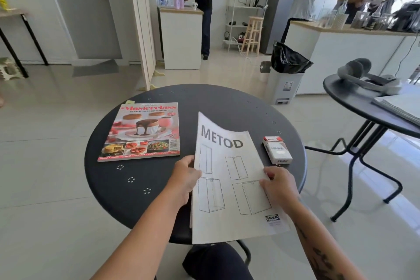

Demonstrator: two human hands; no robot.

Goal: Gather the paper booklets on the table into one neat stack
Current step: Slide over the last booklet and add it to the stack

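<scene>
Hands, left hand [185, 178] and right hand [278, 185], grip the METOD booklet [229, 179]; the Masterclass magazine [141, 132] on the far left waits unstacked.

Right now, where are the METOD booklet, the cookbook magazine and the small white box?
METOD booklet [229, 179]: head view, cover middle.
Masterclass cookbook magazine [142, 132]: head view, cover photo.
small white box [277, 150]: head view, top face.
</scene>
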